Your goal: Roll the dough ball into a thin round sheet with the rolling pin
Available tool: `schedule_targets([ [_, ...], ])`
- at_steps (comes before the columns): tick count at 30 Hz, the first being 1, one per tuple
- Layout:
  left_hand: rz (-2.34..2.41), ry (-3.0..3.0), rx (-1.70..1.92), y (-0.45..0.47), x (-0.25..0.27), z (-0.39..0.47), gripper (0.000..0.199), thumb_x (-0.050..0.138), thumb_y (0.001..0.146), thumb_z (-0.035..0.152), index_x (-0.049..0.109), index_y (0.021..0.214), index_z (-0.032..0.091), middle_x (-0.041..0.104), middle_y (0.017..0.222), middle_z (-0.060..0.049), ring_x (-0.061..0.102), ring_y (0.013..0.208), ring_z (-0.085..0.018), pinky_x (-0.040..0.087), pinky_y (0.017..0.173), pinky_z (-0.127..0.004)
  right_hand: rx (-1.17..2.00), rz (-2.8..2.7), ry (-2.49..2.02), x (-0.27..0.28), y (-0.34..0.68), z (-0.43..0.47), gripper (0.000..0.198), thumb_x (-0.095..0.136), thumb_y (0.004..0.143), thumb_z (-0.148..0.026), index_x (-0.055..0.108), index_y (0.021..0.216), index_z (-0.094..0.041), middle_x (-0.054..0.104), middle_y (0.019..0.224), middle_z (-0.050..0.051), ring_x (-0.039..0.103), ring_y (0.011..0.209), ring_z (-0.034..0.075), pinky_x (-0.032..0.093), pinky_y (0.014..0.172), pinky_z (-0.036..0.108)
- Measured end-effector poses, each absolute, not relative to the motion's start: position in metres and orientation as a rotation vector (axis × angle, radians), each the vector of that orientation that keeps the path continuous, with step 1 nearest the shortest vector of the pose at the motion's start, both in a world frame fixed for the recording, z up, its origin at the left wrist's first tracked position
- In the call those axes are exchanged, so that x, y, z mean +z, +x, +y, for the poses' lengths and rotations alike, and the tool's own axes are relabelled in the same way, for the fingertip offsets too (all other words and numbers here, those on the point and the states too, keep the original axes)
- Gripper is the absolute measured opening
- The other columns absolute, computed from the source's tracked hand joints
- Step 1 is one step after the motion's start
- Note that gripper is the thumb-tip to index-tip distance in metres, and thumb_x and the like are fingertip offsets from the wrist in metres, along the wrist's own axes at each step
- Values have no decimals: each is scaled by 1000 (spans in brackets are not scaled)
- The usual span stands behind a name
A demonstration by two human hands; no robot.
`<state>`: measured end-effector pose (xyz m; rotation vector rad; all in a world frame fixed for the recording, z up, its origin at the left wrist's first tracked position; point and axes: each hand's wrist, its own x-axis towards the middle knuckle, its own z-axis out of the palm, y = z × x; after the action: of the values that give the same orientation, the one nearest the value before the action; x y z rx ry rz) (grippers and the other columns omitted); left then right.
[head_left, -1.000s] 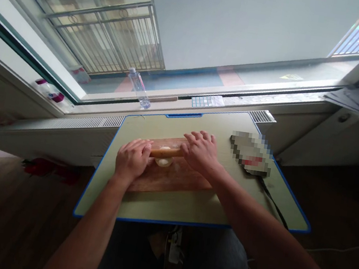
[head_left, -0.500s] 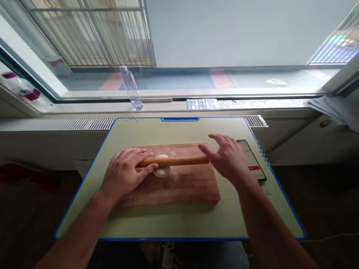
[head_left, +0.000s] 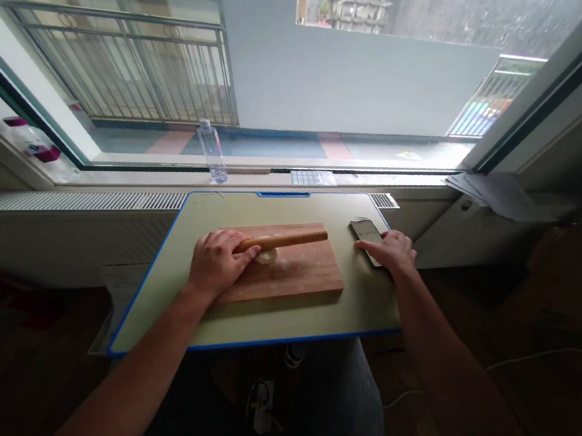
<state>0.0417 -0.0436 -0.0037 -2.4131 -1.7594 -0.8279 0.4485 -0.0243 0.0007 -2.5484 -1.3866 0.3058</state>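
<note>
The left hand (head_left: 220,258) is closed over one end of the rolling pin (head_left: 293,238), at the left part of the board (head_left: 311,268), its thumb along the near side of the wood. The dough (head_left: 267,256) sits on the board, a little left of its middle, partly covered by the pin; its near edge shows. The pin's other end is free, above the right part of the board; whether it touches the wood is hard to tell.

To the right of the board, the right hand (head_left: 392,250) is at the phone (head_left: 367,236), its thumb over the screen side and its fingers about the far edge. How firmly it grips, and whether the phone is clear of the surface (head_left: 282,320), I cannot tell.

With only one hand on the pin, light, even pressure would suit best: bearing down on one end could tip the pin, dent the dough or make it lopsided. A steady thumb should stop the pin rolling across the board. The phone is best taken by its edges and handled well clear of the board, since the pale dusting there could mark it. The board itself calls for no shift; a nudge might set the pin rolling.
</note>
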Motion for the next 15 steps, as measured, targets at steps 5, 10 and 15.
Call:
schedule_targets([
  [5, -1744, -2420, -864, 41, -7, -42, 30, 69, 104, 51, 82, 116, 26, 84, 125, -8, 72, 120, -34, 50, 107, -51, 301, -1347, -2537, -3, 457, -17, 87, 80, 80, -74, 67, 144, -17, 58, 161, 21, 49, 154, 43, 43, 124, 60],
  [10, -1734, -2422, -925, 40, -11, -44, 30, 69, 105, 52, 82, 116, 26, 83, 122, -7, 72, 118, -34, 49, 107, -52, 315, -1355, -2553, -8, 461, -15, 88, 78, 80, -75, 65, 147, -20, 56, 164, 19, 44, 157, 43, 41, 126, 61],
  [15, -1736, -2381, -924, 44, -10, -48, 29, 71, 104, 51, 81, 113, 26, 83, 124, -8, 70, 124, -34, 46, 112, -53, 293, -1318, -2566, -8, 458, -15, 89, 77, 79, -75, 64, 148, -19, 53, 166, 21, 42, 158, 43, 37, 128, 63],
])
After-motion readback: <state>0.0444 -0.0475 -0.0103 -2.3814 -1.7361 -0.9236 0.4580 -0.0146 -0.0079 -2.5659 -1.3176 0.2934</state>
